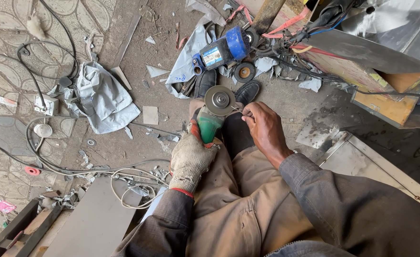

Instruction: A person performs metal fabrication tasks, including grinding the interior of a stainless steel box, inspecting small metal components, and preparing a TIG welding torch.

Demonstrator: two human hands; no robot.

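Observation:
My left hand (189,159), in a worn knit glove, grips the green body of an angle grinder (210,124) held over my lap. The grinder's round grey disc (219,100) faces up. Bare, my right hand (266,129) pinches a thin metal tool (238,111) whose tip rests at the disc's right edge. My tan trousers and dark shoes (247,91) lie beneath both hands.
A blue angle grinder (222,50) and a loose disc (244,72) lie on the dirty floor ahead. Grey cloth (103,97), cables (39,81) and metal scraps sit to the left. A metal sheet (93,221) lies at lower left; steel cabinets (386,43) stand right.

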